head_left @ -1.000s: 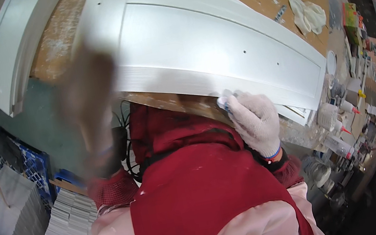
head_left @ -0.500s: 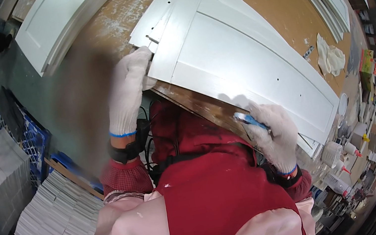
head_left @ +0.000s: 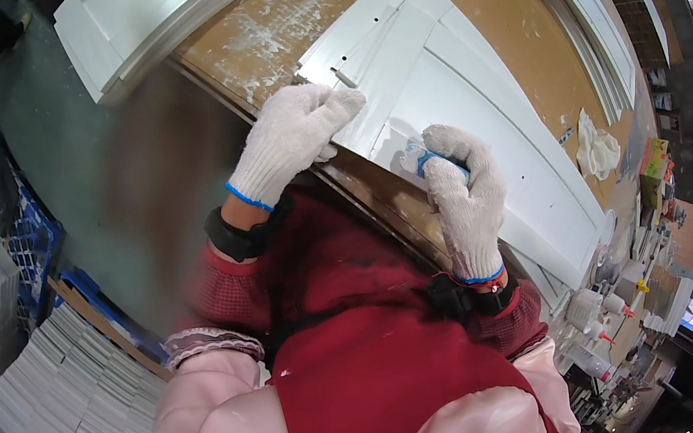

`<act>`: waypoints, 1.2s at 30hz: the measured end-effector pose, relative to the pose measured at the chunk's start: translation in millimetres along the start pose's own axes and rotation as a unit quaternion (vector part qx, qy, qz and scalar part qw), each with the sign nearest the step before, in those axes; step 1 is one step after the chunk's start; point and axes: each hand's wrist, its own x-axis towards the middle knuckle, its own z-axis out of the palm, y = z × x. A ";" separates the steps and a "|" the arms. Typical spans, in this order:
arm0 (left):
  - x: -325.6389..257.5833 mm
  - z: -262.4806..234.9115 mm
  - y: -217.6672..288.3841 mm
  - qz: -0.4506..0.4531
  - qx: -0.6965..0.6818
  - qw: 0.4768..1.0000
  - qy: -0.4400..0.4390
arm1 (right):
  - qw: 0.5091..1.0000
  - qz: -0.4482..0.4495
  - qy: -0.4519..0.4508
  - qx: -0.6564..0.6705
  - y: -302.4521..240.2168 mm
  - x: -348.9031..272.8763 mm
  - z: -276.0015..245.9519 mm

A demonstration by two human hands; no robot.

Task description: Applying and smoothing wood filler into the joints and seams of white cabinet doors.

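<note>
A white recessed door panel (head_left: 475, 101) lies on top of other white panels (head_left: 372, 22) with small dark holes, at the table's near edge. My left hand (head_left: 290, 134), in a white knit glove with a blue cuff, is closed around the near-left corner of the upper panel. In my gloved right hand (head_left: 466, 186) is a small blue-and-white tool (head_left: 428, 160), its tip close to the panel's near edge just right of my left hand. The fingers cover most of this tool, so its exact kind is hidden.
The brown, paint-marked table (head_left: 269, 40) carries more white panels (head_left: 145, 20) at the far left and a stack (head_left: 564, 2) at the right. A white rag (head_left: 597, 146) and glue bottles (head_left: 587, 308) lie to the right. Stacked white boards (head_left: 72, 395) stand lower left.
My right hand has moved up and left over the panel with the blue-and-white tool, nearer to my left hand. My left hand keeps its grip at the panel's corner. The view has shifted.
</note>
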 end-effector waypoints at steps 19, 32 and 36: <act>66.4 -7.5 70.2 0.153 0.345 0.923 -0.070 | 0.977 -0.103 0.166 -0.081 4.4 4.6 40.0; 88.6 -15.0 67.4 0.159 0.340 0.912 -0.166 | 0.935 -0.092 0.273 -0.205 -10.1 0.0 76.6; 90.0 -15.4 64.8 0.176 0.341 0.908 -0.168 | 0.927 -0.097 0.277 -0.233 -14.1 0.2 78.5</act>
